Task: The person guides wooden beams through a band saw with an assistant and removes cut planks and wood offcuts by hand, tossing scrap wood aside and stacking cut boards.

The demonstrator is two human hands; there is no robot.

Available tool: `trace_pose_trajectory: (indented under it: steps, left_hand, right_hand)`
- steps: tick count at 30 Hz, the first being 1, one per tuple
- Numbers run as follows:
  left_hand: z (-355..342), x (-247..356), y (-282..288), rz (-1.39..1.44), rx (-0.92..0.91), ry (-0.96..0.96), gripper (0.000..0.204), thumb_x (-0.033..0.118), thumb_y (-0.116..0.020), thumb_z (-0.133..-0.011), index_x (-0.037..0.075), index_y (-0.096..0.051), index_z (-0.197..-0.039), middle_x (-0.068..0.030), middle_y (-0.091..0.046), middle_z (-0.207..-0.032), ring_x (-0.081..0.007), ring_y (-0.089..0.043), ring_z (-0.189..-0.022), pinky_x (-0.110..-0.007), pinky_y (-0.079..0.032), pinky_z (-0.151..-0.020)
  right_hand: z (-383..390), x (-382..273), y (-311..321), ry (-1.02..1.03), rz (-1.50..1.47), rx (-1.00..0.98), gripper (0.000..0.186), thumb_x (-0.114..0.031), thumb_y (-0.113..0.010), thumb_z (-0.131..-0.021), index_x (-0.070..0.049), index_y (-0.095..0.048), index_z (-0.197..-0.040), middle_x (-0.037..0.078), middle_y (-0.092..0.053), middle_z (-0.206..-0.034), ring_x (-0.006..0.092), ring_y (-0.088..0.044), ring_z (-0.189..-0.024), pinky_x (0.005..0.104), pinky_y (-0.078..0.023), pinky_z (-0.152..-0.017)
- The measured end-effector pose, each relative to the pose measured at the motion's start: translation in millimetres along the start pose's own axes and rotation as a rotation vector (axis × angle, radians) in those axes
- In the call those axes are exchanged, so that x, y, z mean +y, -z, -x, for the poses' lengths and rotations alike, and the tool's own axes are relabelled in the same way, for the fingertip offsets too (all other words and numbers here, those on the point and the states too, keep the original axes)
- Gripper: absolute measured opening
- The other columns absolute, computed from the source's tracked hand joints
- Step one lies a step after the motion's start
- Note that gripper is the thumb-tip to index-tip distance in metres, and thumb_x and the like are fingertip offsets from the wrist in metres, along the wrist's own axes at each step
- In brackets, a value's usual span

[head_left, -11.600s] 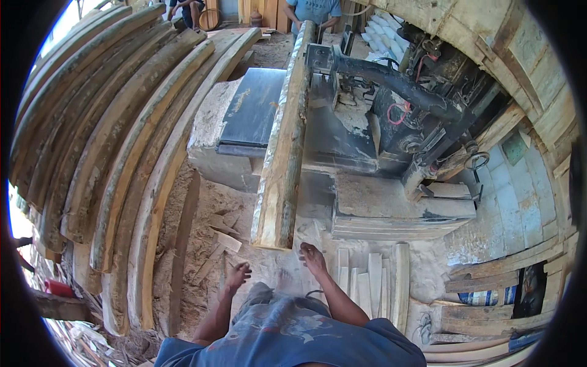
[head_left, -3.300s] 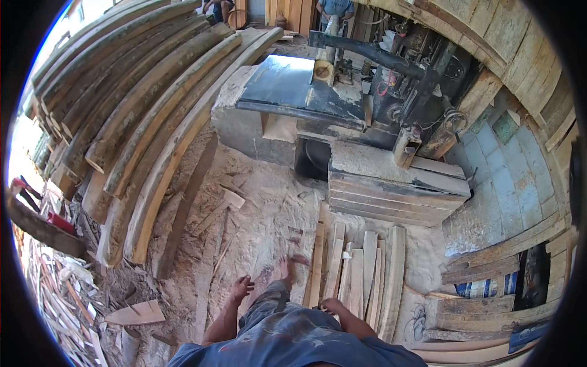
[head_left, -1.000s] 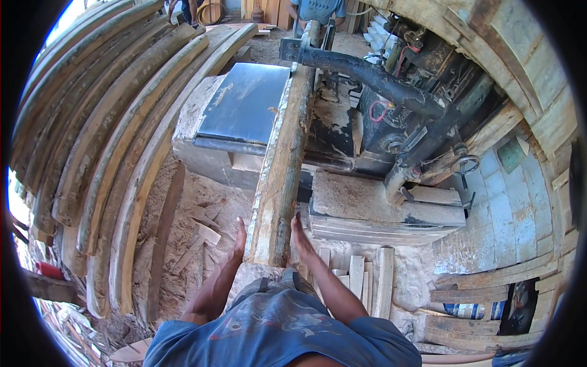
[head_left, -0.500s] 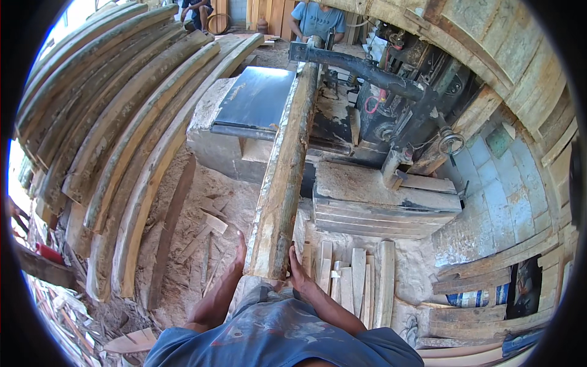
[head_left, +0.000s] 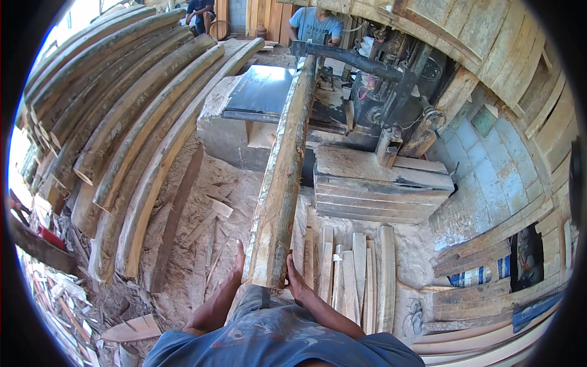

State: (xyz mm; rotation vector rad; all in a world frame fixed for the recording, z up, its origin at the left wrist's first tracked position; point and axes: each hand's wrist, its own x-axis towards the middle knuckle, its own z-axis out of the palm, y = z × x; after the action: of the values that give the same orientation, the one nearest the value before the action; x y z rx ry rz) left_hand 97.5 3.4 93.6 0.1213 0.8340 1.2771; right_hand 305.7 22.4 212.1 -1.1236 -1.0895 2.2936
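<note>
A long, partly squared log (head_left: 278,202), with bark left along its edges, runs from my waist away to the sawing machine (head_left: 391,79). My left hand (head_left: 236,264) is at the near end's left side, its fingers stretched up along the wood. On the opposite side my right hand (head_left: 296,278) presses its palm to the log, fingers pointing forward. Between them the hands hold the near end just in front of my body. The log's far part lies over the machine's table (head_left: 260,92), beneath a dark metal arm (head_left: 348,56). My finger undersides are hidden.
Stacked long logs (head_left: 143,122) fill the left side. Several cut wood strips (head_left: 348,275) lie right of my right hand. A boxy wooden bench (head_left: 379,186) stands beside the machine. A co-worker (head_left: 315,27) is at the log's far end; another person (head_left: 200,13) sits behind. Sawdust covers the floor.
The log's near end sits slightly lower in the picture, closer to my body, with both hands still on it. The view has shifted a little. The co-worker leans a bit differently.
</note>
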Motion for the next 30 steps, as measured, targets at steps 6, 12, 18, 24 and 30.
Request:
trace_pose_trajectory:
  steps: [6, 12, 18, 24, 30]
  left_hand:
    - [74, -30, -11, -0.043, -0.052, 0.003, 0.091, 0.072, -0.011, -0.080, -0.001, -0.039, -0.128, -0.0187, -0.051, -0.119, -0.0289, -0.054, -0.105, -0.037, -0.042, -0.093]
    - [163, -54, -36, -0.062, -0.145, -0.009, 0.092, 0.073, -0.011, -0.078, 0.002, -0.028, -0.135, -0.0187, -0.040, -0.130, -0.0299, -0.045, -0.116, -0.038, -0.034, -0.100]
    - [223, -88, -22, -0.155, -0.081, 0.009, 0.092, 0.073, -0.010, -0.078, 0.003, -0.029, -0.135, -0.0186, -0.040, -0.131, -0.0298, -0.043, -0.117, -0.039, -0.032, -0.101]
    - [279, -131, 8, -0.120, -0.119, 0.001, 0.091, 0.073, -0.013, -0.078, 0.004, -0.029, -0.134, -0.0179, -0.041, -0.130, -0.0307, -0.045, -0.115, -0.040, -0.035, -0.099]
    - [343, -168, 19, -0.073, -0.163, -0.013, 0.087, 0.070, -0.010, -0.081, 0.005, -0.025, -0.136, -0.0177, -0.037, -0.133, -0.0303, -0.041, -0.119, -0.039, -0.031, -0.102]
  right_hand:
    - [44, 65, -3, 0.015, -0.089, -0.038, 0.091, -0.071, -0.028, -0.079, -0.014, 0.011, -0.139, 0.007, 0.010, -0.146, 0.0199, 0.005, -0.134, 0.0381, -0.006, -0.108]
    - [91, 115, -28, 0.046, -0.061, 0.055, 0.097, -0.079, -0.033, -0.070, -0.021, 0.000, -0.141, 0.005, -0.009, -0.146, 0.0266, -0.013, -0.132, 0.0514, -0.023, -0.100]
    - [128, 178, -33, 0.076, -0.032, 0.049, 0.094, -0.075, -0.030, -0.075, -0.017, 0.003, -0.140, 0.007, -0.003, -0.146, 0.0251, -0.005, -0.133, 0.0468, -0.012, -0.104]
    - [159, 258, -32, 0.098, 0.018, -0.006, 0.088, -0.068, -0.029, -0.082, -0.007, 0.000, -0.140, 0.012, 0.000, -0.147, 0.0252, -0.004, -0.134, 0.0389, -0.010, -0.107]
    - [257, 248, -88, -0.053, -0.037, 0.051, 0.092, -0.073, -0.026, -0.078, -0.014, 0.009, -0.140, 0.007, 0.007, -0.147, 0.0254, -0.003, -0.135, 0.0419, -0.009, -0.107]
